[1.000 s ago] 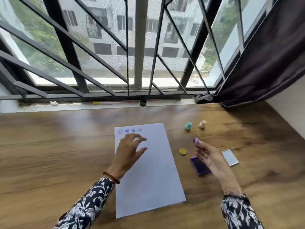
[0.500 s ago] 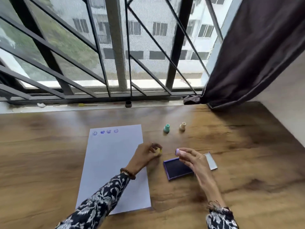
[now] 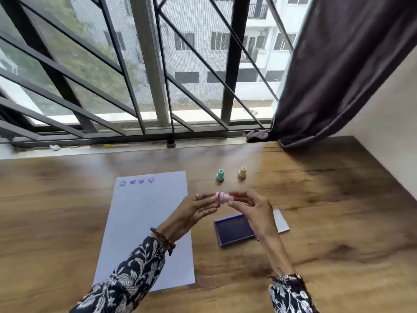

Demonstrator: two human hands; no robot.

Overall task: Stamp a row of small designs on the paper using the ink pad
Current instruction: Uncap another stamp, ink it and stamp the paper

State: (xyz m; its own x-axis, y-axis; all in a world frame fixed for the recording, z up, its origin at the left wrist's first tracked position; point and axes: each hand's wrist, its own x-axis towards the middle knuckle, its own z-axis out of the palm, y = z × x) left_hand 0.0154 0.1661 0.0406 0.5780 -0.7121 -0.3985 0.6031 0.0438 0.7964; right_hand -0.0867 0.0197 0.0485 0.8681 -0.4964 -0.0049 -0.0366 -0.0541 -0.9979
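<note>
A white sheet of paper (image 3: 144,233) lies on the wooden table, with a short row of several blue stamped designs (image 3: 137,181) along its top left edge. To its right sits the open purple ink pad (image 3: 234,230), with its lid (image 3: 281,221) beside it. Above the pad, my left hand (image 3: 194,212) and my right hand (image 3: 251,206) meet in the air. Both pinch a small pink and purple stamp (image 3: 222,198) held sideways between their fingertips. My left fingers touch its ringed end. Whatever else my left hand may hold is hidden.
A teal stamp (image 3: 220,175) and a beige stamp (image 3: 242,172) stand upright on the wooden table (image 3: 338,222) beyond my hands. A barred window (image 3: 158,86) and sill run along the far edge. A dark curtain (image 3: 338,75) hangs at the right, beside a white wall.
My left hand left the paper, reached to a small yellow piece beside it, then rose to meet my right hand at the stamp. The yellow piece is gone from the table.
</note>
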